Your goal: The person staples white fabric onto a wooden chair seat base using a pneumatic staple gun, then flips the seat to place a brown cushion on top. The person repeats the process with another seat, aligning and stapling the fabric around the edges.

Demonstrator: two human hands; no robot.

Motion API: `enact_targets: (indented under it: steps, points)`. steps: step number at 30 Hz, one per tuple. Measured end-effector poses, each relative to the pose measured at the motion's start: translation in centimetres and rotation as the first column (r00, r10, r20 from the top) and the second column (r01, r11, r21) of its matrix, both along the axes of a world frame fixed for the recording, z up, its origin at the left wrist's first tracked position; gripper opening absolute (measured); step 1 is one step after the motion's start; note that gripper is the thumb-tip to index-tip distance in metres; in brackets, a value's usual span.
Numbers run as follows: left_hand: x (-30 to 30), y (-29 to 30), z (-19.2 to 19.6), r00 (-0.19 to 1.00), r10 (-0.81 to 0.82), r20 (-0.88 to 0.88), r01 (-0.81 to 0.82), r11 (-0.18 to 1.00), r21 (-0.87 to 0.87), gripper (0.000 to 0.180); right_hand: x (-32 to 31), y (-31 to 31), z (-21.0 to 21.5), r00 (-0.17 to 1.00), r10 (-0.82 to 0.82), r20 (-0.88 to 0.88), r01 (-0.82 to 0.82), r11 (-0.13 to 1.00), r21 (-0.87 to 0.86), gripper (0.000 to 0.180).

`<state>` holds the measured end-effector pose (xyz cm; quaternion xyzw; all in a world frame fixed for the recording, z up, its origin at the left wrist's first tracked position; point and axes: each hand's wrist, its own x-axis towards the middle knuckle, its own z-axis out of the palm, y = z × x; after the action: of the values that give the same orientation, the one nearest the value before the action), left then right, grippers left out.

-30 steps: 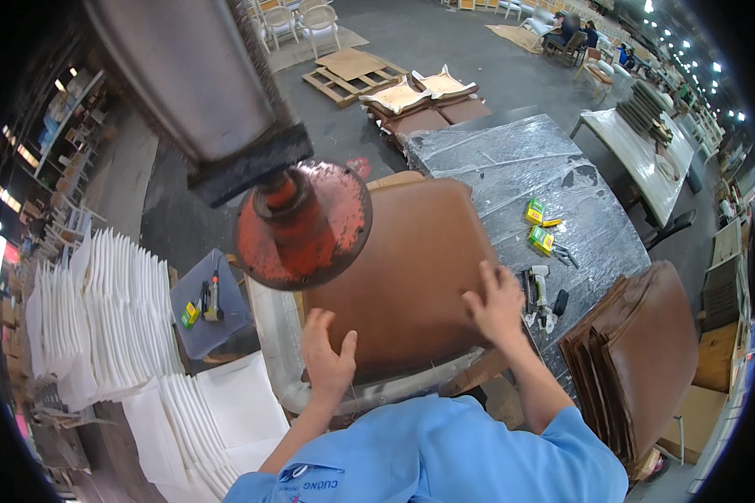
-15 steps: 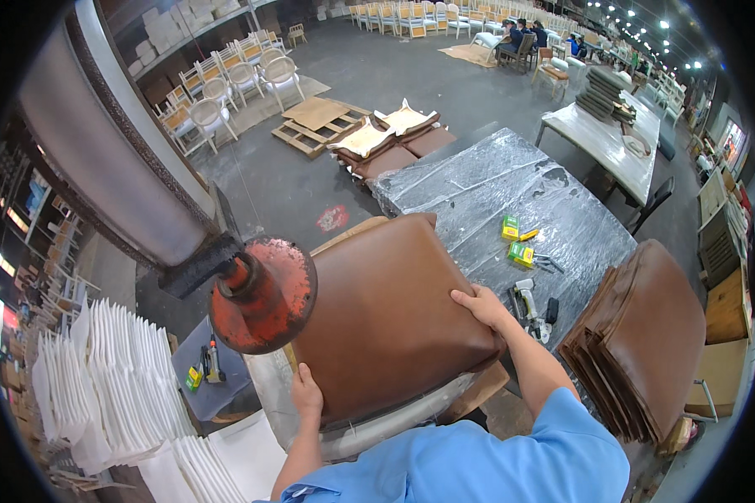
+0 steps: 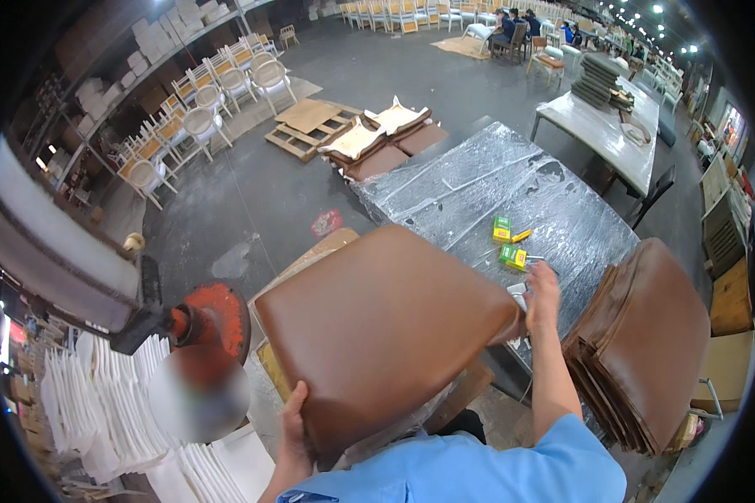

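Note:
A brown leather-covered seat cushion [image 3: 386, 323] lies tilted in front of me, smooth side up. My left hand [image 3: 295, 419] grips its near left edge, thumb on top and fingers hidden underneath. Beside the cushion's right corner is my right hand [image 3: 543, 298], raised with its fingers stretched out. A white-grey staple gun [image 3: 518, 293] shows partly between that hand and the cushion. Two green-and-yellow boxes [image 3: 512, 256] and a yellow knife [image 3: 522, 235] lie just beyond, on the plastic-wrapped table [image 3: 470, 184].
A red round press head [image 3: 218, 314] on a metal arm stands at my left. Below it are stacked white sheets [image 3: 113, 402]. Brown leather covers [image 3: 646, 344] are piled at the right. Farther off are a pallet [image 3: 298, 138], chairs [image 3: 200, 124] and seated people [image 3: 512, 29].
My right hand has let go of the cushion's right edge and moved right. The cushion has turned and come out from beneath the press head, its left edge in my left hand.

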<state>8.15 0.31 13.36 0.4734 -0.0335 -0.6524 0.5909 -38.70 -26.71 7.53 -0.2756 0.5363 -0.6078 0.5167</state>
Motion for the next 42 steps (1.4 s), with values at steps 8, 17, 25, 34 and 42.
enact_targets:
  steps: [8,17,25,34,42]
  points:
    - [-9.9,-4.0,1.9,0.998,0.035,0.061,-0.033,0.998,-0.044,0.065,13.0,11.9,1.0,0.664,0.114,0.739,-0.309,0.942,0.132,0.063]
    - [-12.0,-11.0,-4.9,0.798,-0.316,0.514,0.453,0.876,-0.166,0.076,7.6,1.8,-7.3,0.771,-0.048,0.635,-0.219,0.916,0.335,0.06]
    - [-12.8,-5.2,-11.2,-0.153,-0.423,0.893,0.683,0.608,0.405,0.095,8.4,-18.6,-11.5,0.858,-0.128,0.497,0.079,0.99,0.119,0.059]
    - [-12.7,-4.5,-12.3,-0.109,-0.497,0.861,0.674,0.6,0.431,0.099,11.8,-38.0,-18.2,0.972,-0.145,0.185,0.075,0.937,0.343,0.097]
    - [-13.8,-5.0,-10.6,-0.074,-0.392,0.917,0.602,0.716,0.355,0.089,9.5,-25.8,-22.7,0.98,0.189,-0.055,-0.143,0.876,0.46,0.09]
